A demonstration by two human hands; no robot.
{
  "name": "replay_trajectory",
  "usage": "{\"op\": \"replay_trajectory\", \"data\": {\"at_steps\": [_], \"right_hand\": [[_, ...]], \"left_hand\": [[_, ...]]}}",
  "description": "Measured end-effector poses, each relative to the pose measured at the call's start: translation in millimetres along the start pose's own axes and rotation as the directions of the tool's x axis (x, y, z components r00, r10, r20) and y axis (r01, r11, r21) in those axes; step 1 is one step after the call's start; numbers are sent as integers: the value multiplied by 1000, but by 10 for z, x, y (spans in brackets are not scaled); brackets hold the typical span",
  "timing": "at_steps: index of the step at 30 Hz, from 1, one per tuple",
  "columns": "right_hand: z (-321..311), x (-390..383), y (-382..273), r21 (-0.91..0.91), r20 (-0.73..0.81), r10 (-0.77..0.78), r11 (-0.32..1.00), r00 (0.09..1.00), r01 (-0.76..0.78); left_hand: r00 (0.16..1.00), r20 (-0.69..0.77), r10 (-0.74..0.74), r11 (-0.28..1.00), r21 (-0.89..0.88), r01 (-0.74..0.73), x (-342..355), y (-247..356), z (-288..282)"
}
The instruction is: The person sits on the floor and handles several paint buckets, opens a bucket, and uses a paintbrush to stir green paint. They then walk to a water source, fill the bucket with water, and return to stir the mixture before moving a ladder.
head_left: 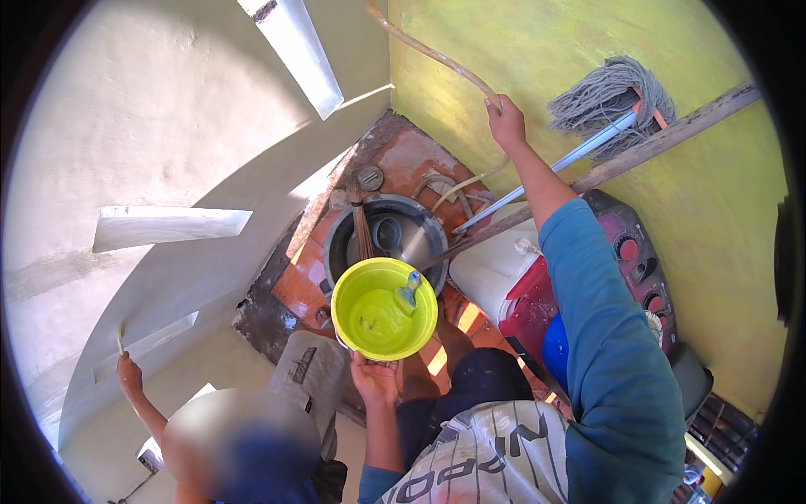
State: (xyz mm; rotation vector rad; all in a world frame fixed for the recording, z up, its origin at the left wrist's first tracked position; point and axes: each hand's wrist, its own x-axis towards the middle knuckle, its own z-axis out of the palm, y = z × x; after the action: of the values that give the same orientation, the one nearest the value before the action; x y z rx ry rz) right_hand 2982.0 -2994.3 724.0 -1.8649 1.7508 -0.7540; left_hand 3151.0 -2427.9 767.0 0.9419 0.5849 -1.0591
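My left hand is closed at the near edge of a bright yellow-green bucket, with the fingers partly hidden beneath it. Inside the bucket a blue-and-white brush leans on the wall, above what looks like yellow-green liquid. My right arm reaches up to the far wall, where my right hand is wrapped round a tan hose. The hose runs up the wall above that hand and curves down below it toward the floor. Behind the bucket stands a dark round tub with a stick broom in it.
At lower left, another person's hand holds a small brush against the pale wall. A grey string mop and a wooden pole lean on the yellow-green wall. A dark-and-red washing machine stands at my right, beside a white container.
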Motion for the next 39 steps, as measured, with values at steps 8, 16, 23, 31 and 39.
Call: {"op": "replay_trajectory", "data": {"at_steps": [8,16,23,31,39], "right_hand": [[-249,-207,-336,34,-12,-90,995,996,90],[-639,-167,-701,199,32,-31,980,999,24],[-587,-502,-1150,511,264,202,800,943,-314],[-60,-1181,-1630,624,495,131,634,859,-456],[161,-1574,-1834,582,606,101,620,789,-526]], "left_hand": [[1000,16,0,1000,30,0,-120,26,-44],[1000,-7,-3,997,76,3,-173,25,-127],[996,-89,-2,992,124,14,-102,57,-14],[975,53,218,850,480,-216,377,90,581],[849,513,127,377,767,-519,1234,-187,1198]]}}
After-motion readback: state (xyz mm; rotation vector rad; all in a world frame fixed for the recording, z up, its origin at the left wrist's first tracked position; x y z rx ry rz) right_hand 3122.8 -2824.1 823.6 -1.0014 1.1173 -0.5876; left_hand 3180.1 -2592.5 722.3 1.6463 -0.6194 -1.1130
